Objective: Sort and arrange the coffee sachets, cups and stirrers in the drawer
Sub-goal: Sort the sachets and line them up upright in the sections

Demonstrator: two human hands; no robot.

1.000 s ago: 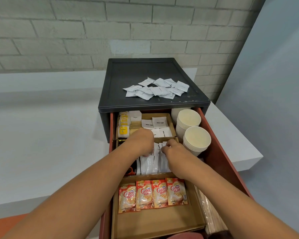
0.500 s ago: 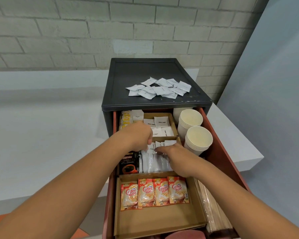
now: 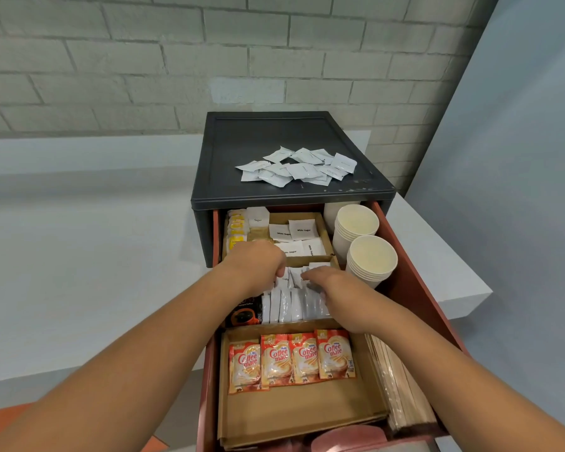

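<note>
One white counter [image 3: 79, 256] carries a black cabinet [image 3: 274, 138], and its red drawer [image 3: 415, 288] stands pulled open. Inside, wrapped stirrers [image 3: 398, 386] lie along the right wall, beside a cardboard tray [image 3: 291, 409] that holds four Coffee mate sachets [image 3: 291, 360] in a row. Two cup stacks [image 3: 371, 259] stand at the right rear. The left hand [image 3: 258, 265] has its grip clenched on the tops of upright white sachets [image 3: 287, 305] in the middle compartment. The right hand [image 3: 336, 291] has its grip released, fingers lying across the same row. Loose sachets [image 3: 297, 168] litter the cabinet top.
</note>
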